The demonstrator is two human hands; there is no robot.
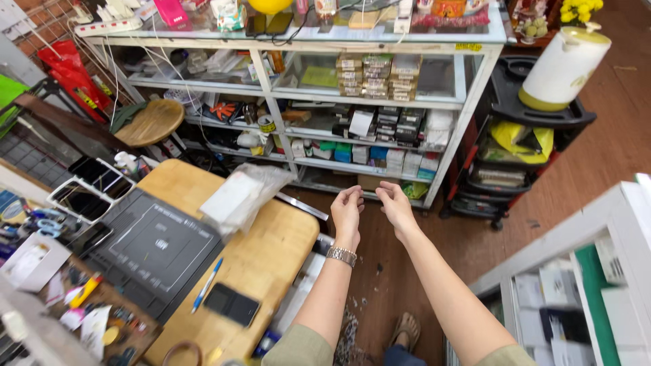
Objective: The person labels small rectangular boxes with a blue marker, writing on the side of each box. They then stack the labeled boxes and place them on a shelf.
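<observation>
Cluttered and small, this repair shop is seen from above: we look down past our own two arms at a wooden worktable [271, 254] on the left and a glass display cabinet [380, 102] full of small boxes straight ahead, with a brown floor between them. Our left hand [347, 210] and right hand [395, 203] are raised in mid-air in front of the cabinet, close together but not touching. Both are loosely curled with the fingers half bent, and as far as we can tell they hold nothing, though the fingertips are small and a little blurred. A metal watch [342, 255] sits on the left wrist.

Nearest to the hands is a clear plastic bag [243, 193] with a white packet inside, lying on the far edge of the worktable, just left of the left hand. We judge it light, soft and slippery, best pinched at the loose film or gripped around the stiffer packet.

Also on the table are a dark work mat [152, 251], a blue pen [207, 285] and a black phone [232, 304]. A white and yellow flask [563, 68] stands on a black cart to the right.
</observation>
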